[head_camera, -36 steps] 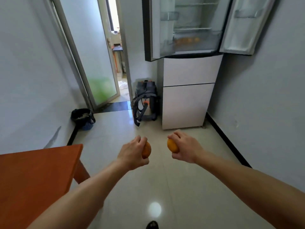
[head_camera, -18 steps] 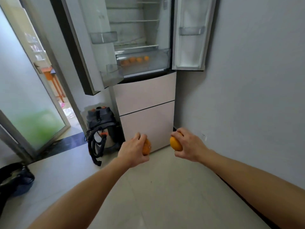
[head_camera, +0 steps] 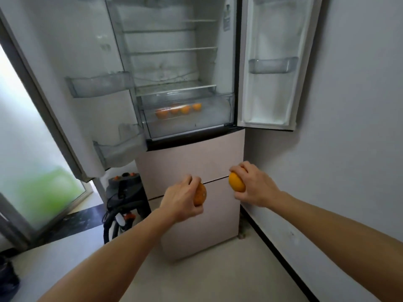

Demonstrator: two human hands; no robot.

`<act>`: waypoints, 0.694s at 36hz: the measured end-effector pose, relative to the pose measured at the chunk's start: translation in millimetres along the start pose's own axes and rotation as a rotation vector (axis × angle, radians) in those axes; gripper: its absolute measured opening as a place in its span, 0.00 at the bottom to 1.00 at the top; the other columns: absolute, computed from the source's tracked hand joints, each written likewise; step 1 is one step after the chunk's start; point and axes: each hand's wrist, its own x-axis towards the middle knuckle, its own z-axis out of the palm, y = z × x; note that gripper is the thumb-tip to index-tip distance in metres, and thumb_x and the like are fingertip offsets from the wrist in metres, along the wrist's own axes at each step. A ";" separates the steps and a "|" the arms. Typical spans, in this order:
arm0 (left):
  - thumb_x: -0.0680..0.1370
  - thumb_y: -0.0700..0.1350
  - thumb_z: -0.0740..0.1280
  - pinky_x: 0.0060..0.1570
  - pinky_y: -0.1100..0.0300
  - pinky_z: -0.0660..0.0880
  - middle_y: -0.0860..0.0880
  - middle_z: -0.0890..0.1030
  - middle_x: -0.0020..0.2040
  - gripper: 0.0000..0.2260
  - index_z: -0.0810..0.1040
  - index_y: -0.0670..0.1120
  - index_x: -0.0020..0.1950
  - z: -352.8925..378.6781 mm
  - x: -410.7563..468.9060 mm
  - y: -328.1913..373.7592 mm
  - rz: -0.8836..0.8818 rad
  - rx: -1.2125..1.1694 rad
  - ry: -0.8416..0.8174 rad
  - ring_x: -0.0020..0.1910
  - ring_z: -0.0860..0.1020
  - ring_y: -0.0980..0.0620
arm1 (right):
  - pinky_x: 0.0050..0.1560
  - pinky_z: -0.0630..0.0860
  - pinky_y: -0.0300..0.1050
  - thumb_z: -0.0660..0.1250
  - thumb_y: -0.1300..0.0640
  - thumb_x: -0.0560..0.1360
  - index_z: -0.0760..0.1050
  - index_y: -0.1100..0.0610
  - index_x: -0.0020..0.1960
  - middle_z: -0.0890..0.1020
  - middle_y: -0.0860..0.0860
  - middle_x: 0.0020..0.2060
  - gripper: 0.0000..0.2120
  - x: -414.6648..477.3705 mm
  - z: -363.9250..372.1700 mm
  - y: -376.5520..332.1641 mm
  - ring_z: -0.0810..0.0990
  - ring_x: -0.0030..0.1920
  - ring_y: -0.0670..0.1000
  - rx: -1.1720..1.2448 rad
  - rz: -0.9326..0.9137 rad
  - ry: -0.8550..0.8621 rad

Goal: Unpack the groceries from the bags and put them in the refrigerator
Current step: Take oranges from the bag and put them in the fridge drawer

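At the front of the refrigerator [head_camera: 192, 162], both upper doors swung wide: left door [head_camera: 72, 62] and right door [head_camera: 274, 40]. Held out before the pink lower drawer fronts, left hand [head_camera: 182, 200] and right hand [head_camera: 255, 186], level with each other and apart.

Left hand curled round a speckled orange [head_camera: 200, 195], fingers over the top, thumb beneath, fruit showing on the inner side of the grip. Right hand wrapped about a brighter orange [head_camera: 236, 182], fingers above, thumb below. Neither fruit touching the cabinet.

Inside the upper compartment, glass shelves [head_camera: 174, 50] one above another. Under the lowest shelf, a clear crisper drawer [head_camera: 187, 127], with four oranges [head_camera: 177, 110] in a row toward its back, seen through the front wall.

Clear bins on the doors: two on the left door, upper bin [head_camera: 98, 83] and lower bin [head_camera: 117, 147]; one plainly visible on the right door [head_camera: 272, 66].

Left of the cabinet, on the floor, a dark vacuum cleaner [head_camera: 124, 192] with coiled hose, just beside the lower drawers. Farther left, a frosted glass door [head_camera: 26, 149] with a green blur behind. Right of the cabinet, grey wall [head_camera: 349, 127], black skirting strip along the pale tiled floor [head_camera: 196, 280].
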 end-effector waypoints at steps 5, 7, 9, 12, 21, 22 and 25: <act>0.69 0.60 0.72 0.48 0.50 0.78 0.50 0.69 0.60 0.32 0.62 0.53 0.67 -15.9 81.6 -38.5 -0.034 0.022 0.102 0.51 0.76 0.46 | 0.48 0.73 0.43 0.74 0.43 0.67 0.63 0.46 0.70 0.68 0.50 0.63 0.36 94.7 0.2 26.8 0.73 0.57 0.52 0.023 -0.055 0.071; 0.69 0.59 0.72 0.48 0.51 0.77 0.50 0.69 0.59 0.32 0.63 0.52 0.67 -26.0 116.1 -55.4 -0.034 0.020 0.156 0.51 0.76 0.47 | 0.48 0.72 0.43 0.74 0.43 0.67 0.64 0.46 0.70 0.69 0.50 0.62 0.35 134.5 -1.4 37.3 0.74 0.56 0.52 0.025 -0.071 0.110; 0.69 0.59 0.73 0.47 0.51 0.76 0.50 0.70 0.58 0.31 0.64 0.52 0.67 -38.7 152.3 -73.3 -0.027 0.021 0.230 0.50 0.76 0.48 | 0.48 0.72 0.44 0.74 0.44 0.67 0.65 0.47 0.70 0.70 0.50 0.61 0.35 176.6 -5.5 47.5 0.74 0.55 0.52 0.027 -0.087 0.155; 0.68 0.58 0.73 0.46 0.50 0.77 0.50 0.70 0.58 0.32 0.66 0.51 0.66 -63.9 208.5 -100.6 -0.021 0.006 0.351 0.50 0.76 0.46 | 0.47 0.72 0.45 0.75 0.45 0.66 0.65 0.47 0.69 0.70 0.50 0.60 0.35 242.8 -16.4 60.8 0.74 0.54 0.53 0.041 -0.097 0.234; 0.65 0.57 0.75 0.50 0.48 0.74 0.48 0.72 0.58 0.31 0.68 0.50 0.63 -128.5 365.4 -177.0 -0.147 -0.068 0.491 0.52 0.76 0.42 | 0.49 0.75 0.49 0.76 0.45 0.65 0.67 0.48 0.68 0.72 0.51 0.59 0.34 413.5 -58.9 84.9 0.74 0.54 0.53 0.120 -0.123 0.406; 0.65 0.57 0.75 0.51 0.48 0.74 0.48 0.72 0.58 0.31 0.68 0.50 0.64 -129.4 378.9 -184.9 -0.161 -0.061 0.478 0.53 0.76 0.41 | 0.50 0.76 0.50 0.76 0.46 0.65 0.67 0.48 0.68 0.72 0.51 0.59 0.34 428.9 -61.1 86.8 0.74 0.54 0.54 0.125 -0.125 0.400; 0.64 0.57 0.75 0.51 0.48 0.73 0.47 0.73 0.58 0.31 0.68 0.50 0.62 -124.8 415.1 -209.0 -0.187 0.014 0.393 0.54 0.76 0.41 | 0.50 0.77 0.53 0.75 0.46 0.65 0.67 0.48 0.68 0.72 0.52 0.59 0.34 475.3 -62.3 92.7 0.76 0.53 0.56 0.089 -0.137 0.343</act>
